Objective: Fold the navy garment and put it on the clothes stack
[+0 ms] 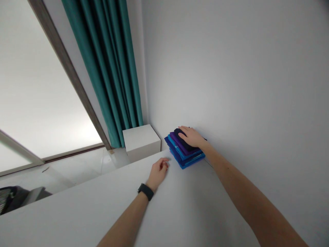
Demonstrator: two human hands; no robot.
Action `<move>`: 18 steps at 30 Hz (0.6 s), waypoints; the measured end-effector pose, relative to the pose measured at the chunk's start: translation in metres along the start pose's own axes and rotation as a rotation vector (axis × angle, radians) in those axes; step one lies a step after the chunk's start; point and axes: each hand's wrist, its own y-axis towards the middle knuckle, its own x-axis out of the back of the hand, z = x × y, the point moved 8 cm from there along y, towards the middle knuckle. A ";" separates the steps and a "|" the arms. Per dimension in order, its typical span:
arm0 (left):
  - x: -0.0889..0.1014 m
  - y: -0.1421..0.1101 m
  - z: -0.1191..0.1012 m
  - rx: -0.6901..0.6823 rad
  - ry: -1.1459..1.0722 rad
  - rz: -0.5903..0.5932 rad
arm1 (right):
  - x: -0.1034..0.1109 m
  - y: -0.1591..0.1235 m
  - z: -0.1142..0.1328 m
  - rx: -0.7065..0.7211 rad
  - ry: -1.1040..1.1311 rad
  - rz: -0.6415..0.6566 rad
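Note:
A stack of folded cloth items in blue, purple and black lies on the white surface, close against the wall. My right hand rests flat on the black folded cloth at the top, fingers stretched out. Below the black layer show a purple folded cloth and several blue layers. To the left of the stack, apart from it, my left hand is low over the white surface. Its fingers are loosely curled with nothing visible in them. A dark watch is on the left wrist.
A white box-like cabinet stands in the corner beyond the surface's edge. Green curtains hang behind it, beside a large bright window. A plain wall runs along the right. Dark items are at the lower left.

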 end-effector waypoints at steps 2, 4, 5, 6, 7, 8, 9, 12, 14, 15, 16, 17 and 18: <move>-0.001 0.001 0.000 -0.001 0.038 0.015 | 0.000 0.000 0.000 -0.007 0.006 0.004; -0.003 0.001 0.001 -0.001 0.063 0.023 | 0.002 0.001 -0.001 -0.010 0.014 0.008; -0.003 0.001 0.002 -0.005 0.074 0.024 | 0.004 0.002 -0.001 -0.008 0.018 0.011; -0.003 0.001 0.002 -0.011 0.083 0.022 | 0.006 0.003 -0.001 -0.003 0.022 0.016; -0.004 0.000 0.003 -0.017 0.091 0.018 | 0.009 0.004 -0.001 0.001 0.026 0.018; -0.004 0.000 0.004 -0.023 0.097 0.013 | 0.013 0.004 -0.001 0.003 0.028 0.013; -0.003 0.000 0.005 -0.028 0.101 0.008 | 0.019 0.004 0.000 0.003 0.029 -0.001; -0.003 0.001 0.008 -0.036 0.112 -0.006 | 0.038 -0.002 0.008 0.010 0.035 -0.101; -0.001 0.002 0.010 -0.037 0.122 -0.024 | 0.049 -0.014 0.023 0.053 0.064 -0.198; 0.000 0.002 0.011 -0.036 0.127 -0.038 | 0.053 -0.023 0.033 0.091 0.097 -0.248; 0.002 0.003 0.012 -0.035 0.132 -0.054 | 0.054 -0.034 0.044 0.133 0.142 -0.296; 0.003 0.003 0.013 -0.035 0.136 -0.071 | 0.055 -0.046 0.056 0.177 0.204 -0.341; 0.004 0.003 0.013 -0.036 0.141 -0.088 | 0.053 -0.059 0.067 0.215 0.276 -0.374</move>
